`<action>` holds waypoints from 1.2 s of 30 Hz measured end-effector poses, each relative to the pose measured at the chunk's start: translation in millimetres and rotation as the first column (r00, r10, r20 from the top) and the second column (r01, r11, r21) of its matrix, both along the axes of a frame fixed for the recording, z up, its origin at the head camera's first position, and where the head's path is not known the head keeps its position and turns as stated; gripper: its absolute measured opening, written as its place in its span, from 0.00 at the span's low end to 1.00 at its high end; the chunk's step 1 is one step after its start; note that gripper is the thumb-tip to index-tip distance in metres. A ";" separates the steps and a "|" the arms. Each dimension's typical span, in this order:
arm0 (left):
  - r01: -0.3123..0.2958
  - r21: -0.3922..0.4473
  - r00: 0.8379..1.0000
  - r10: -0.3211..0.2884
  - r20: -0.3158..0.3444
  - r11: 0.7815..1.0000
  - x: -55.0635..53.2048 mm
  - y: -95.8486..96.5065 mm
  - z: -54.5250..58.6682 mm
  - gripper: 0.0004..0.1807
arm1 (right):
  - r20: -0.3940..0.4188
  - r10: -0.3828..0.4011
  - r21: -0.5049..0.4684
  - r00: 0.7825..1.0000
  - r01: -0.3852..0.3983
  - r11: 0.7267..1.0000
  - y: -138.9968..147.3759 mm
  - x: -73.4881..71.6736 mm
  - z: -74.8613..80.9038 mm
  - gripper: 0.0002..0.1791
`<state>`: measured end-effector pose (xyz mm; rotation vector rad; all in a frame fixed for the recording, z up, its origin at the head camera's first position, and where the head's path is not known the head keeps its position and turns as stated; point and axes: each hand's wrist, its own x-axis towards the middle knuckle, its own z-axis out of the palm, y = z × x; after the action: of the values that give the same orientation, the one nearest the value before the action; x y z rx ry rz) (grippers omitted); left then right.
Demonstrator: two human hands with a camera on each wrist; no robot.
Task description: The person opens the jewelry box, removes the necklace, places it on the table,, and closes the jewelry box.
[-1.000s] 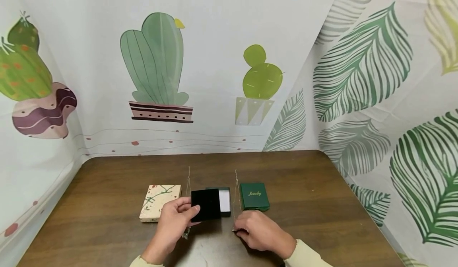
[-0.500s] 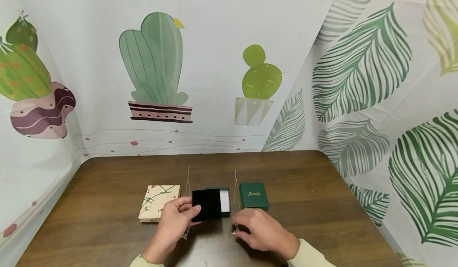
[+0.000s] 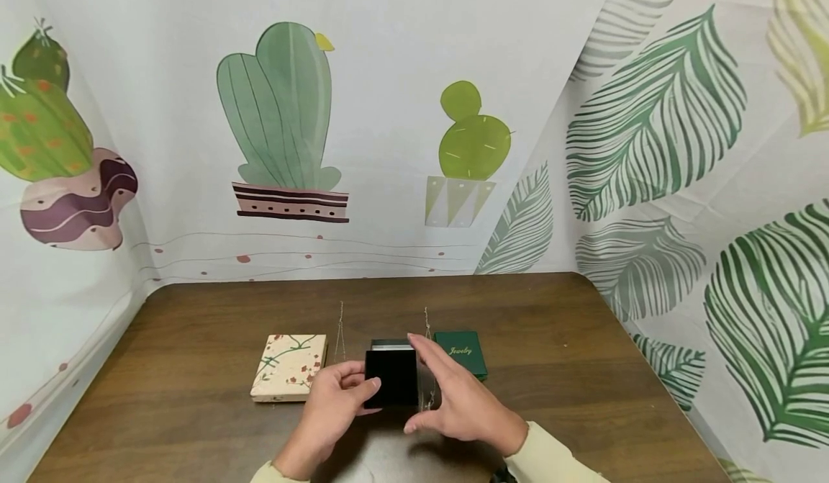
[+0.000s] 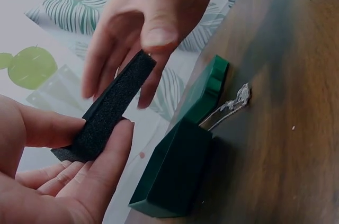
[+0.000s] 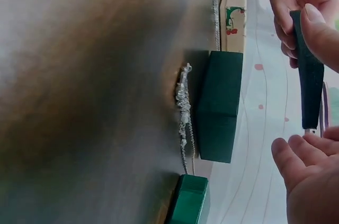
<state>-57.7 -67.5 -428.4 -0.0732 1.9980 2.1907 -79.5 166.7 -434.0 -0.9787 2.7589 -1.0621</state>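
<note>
My left hand (image 3: pixel 337 404) pinches a square black foam pad (image 3: pixel 391 378) between thumb and fingers, holding it above the table in front of an open dark green box (image 4: pixel 175 171). The pad looks like a thick wedge edge-on in the left wrist view. My right hand (image 3: pixel 463 393) is spread at the pad's right side, thumb apart from the fingers; whether it touches the pad I cannot tell. Beside the box lies a silver necklace (image 5: pixel 183 102), partly behind my right hand in the head view. The green lid (image 3: pixel 460 351) marked "Jewelry" rests right of it.
A cream box with a floral print (image 3: pixel 291 368) sits on the left of the brown table (image 3: pixel 531 324). Another thin chain necklace (image 3: pixel 341 324) lies between it and the green box. A printed cloth (image 3: pixel 388 123) hangs behind the table.
My right hand has let go of the necklace end by the lid and risen, spreading beside the pad. My left hand has shifted right with the pad.
</note>
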 end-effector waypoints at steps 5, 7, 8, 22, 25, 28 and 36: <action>0.043 0.029 0.999 -0.043 -0.001 0.999 0.6 4.4 0.2 0.22 | -0.030 0.055 -0.054 0.998 -0.057 0.997 -2.4 -5.3 -1.4 0.58; 0.048 0.036 0.999 -0.048 -0.001 0.998 0.3 5.3 -0.2 0.22 | -0.040 0.065 -0.062 0.997 -0.067 0.996 -2.4 -6.9 -1.9 0.54; 0.049 0.037 0.999 -0.049 0.001 0.998 0.1 5.5 -0.6 0.23 | -0.048 0.069 -0.061 0.996 -0.072 0.996 -2.3 -7.6 -2.1 0.53; 0.001 -0.065 0.999 -0.003 -0.032 0.998 -6.1 -4.7 -0.8 0.23 | -0.064 0.028 -0.025 0.998 -0.029 0.999 3.4 -15.9 1.9 0.45; -0.027 -0.097 0.997 0.020 -0.073 0.995 -8.7 -7.0 -0.7 0.23 | -0.073 0.034 -0.024 0.997 -0.035 0.999 6.8 -17.7 2.2 0.44; -0.036 -0.123 0.993 0.022 -0.113 0.992 -11.8 -9.9 -2.6 0.25 | -0.072 0.039 -0.027 0.997 -0.041 0.999 11.3 -20.0 2.0 0.44; -0.040 -0.385 0.978 -0.043 -0.203 0.922 -19.2 -15.0 -11.5 0.44 | -0.128 0.040 -0.015 0.991 -0.042 0.999 21.3 -26.1 1.3 0.44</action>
<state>-76.9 -82.4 -439.9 0.1121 2.5222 1.8315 -105.6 188.0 -432.7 -1.1391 2.8189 -1.0563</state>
